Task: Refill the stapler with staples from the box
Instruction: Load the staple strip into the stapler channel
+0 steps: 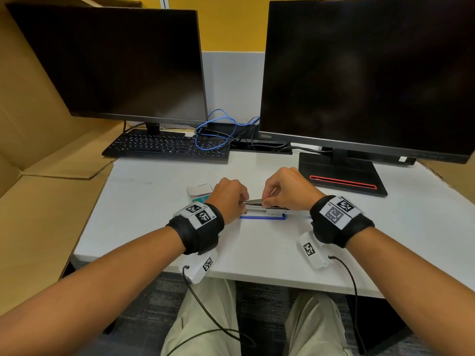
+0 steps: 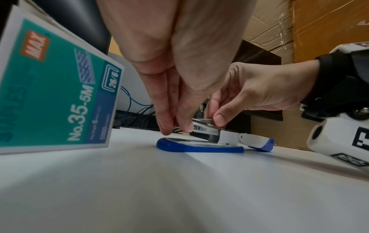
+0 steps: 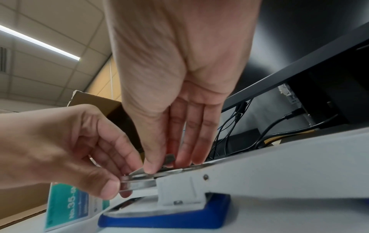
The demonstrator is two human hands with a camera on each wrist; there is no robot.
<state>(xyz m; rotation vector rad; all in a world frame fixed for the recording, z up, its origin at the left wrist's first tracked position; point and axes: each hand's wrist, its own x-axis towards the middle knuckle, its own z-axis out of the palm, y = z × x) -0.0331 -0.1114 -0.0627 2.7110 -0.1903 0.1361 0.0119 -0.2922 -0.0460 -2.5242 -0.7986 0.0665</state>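
The stapler point(image 1: 267, 211), with a white body and blue base, lies swung open on the white desk point(image 1: 154, 214). Its metal magazine point(image 3: 139, 183) points left. My left hand point(image 1: 241, 201) pinches the front end of that magazine between thumb and fingers. My right hand point(image 1: 268, 201) pinches a grey strip of staples point(image 2: 202, 121) and holds it on top of the magazine, thumb on the near side. The teal and white staple box point(image 2: 55, 94) stands just behind my left hand, partly hidden by it in the head view. How far the strip sits in the channel is hidden by my fingers.
Two dark monitors point(image 1: 365, 73) stand at the back. The right one's stand point(image 1: 341, 176) is just behind my right hand. A black keyboard point(image 1: 167, 146) and a tangle of blue and black cables point(image 1: 218, 132) lie further back. Cardboard point(image 1: 38, 201) borders the desk on the left.
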